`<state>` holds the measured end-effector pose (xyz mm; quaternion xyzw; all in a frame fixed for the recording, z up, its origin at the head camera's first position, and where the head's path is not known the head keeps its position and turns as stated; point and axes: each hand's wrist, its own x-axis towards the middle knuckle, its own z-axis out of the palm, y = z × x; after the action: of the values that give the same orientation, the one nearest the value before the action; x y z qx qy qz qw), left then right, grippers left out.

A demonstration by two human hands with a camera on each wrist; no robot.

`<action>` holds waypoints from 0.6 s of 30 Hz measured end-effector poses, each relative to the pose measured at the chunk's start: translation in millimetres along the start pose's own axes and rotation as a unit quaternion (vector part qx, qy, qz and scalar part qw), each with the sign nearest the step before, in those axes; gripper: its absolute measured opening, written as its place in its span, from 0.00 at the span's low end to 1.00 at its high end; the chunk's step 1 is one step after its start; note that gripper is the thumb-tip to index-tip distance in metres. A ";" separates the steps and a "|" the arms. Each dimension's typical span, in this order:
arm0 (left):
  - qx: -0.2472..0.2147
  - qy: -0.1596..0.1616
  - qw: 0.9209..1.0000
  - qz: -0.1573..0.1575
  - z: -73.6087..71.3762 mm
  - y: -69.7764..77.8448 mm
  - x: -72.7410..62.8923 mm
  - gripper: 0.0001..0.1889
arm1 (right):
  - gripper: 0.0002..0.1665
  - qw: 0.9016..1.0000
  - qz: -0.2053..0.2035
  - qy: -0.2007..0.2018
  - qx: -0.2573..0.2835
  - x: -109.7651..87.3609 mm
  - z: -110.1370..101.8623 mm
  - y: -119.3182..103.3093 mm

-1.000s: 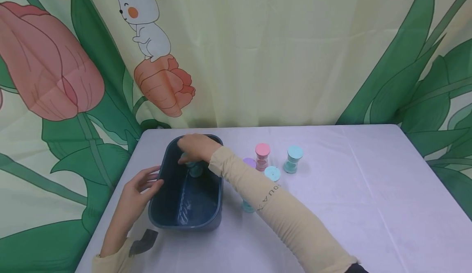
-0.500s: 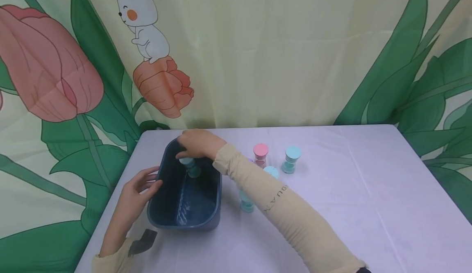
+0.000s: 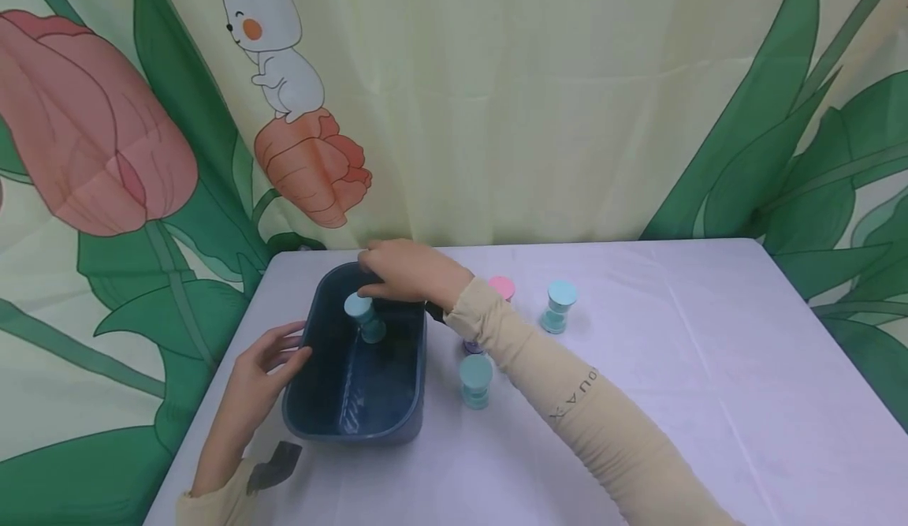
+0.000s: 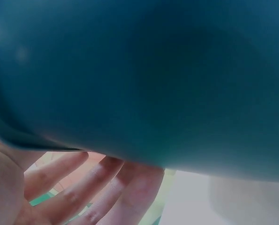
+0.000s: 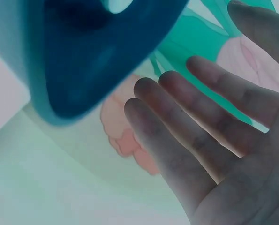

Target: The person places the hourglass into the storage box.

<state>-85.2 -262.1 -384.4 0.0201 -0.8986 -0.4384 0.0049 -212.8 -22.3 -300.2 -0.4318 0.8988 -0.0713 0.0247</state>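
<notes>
A dark blue bin [image 3: 386,435] stands on the left part of the table. Inside it, towards the back, is a teal sand timer [image 3: 365,318], slightly tilted in view. My left hand [image 3: 266,372] touches the bin's left side with extended fingers, also seen against the blue wall [image 4: 130,84] in the left wrist view. My right hand [image 3: 414,272] hovers over the bin's back right rim, above and apart from the timer. In the right wrist view its fingers [image 5: 177,122] are spread and hold nothing.
Right of the bin stand a teal sand timer [image 3: 476,380], a pink-topped one [image 3: 502,286] and another teal one [image 3: 560,306]. A purple one [image 3: 471,347] is mostly hidden by the right sleeve [image 3: 567,388]. A printed curtain [image 3: 532,116] hangs behind the white-covered table [image 3: 674,431].
My right hand has let go of the teal sand timer inside the bin and moved up and right to the back rim. My left hand has stayed at the bin's side.
</notes>
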 end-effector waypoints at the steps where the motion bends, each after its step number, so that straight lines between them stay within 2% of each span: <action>1: 0.000 0.001 1.000 0.001 0.2 0.0 0.2 0.28 | 0.22 1.000 0.001 0.003 -0.002 -2.7 -1.9 0.6; 10: 0.000 0.002 1.000 0.004 1.2 1.5 -0.2 0.28 | 0.22 0.999 -0.008 0.035 -0.015 -23.2 -13.7 1.7; 18: -0.002 -0.006 1.000 -0.004 -0.3 3.1 -0.5 0.30 | 0.22 0.998 -0.003 0.061 -0.014 -49.1 -18.6 7.3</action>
<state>-84.8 -260.4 -381.8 0.0211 -0.8977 -0.4402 -0.0028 -189.6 22.5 -283.8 -0.4299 0.8982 -0.0851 -0.0359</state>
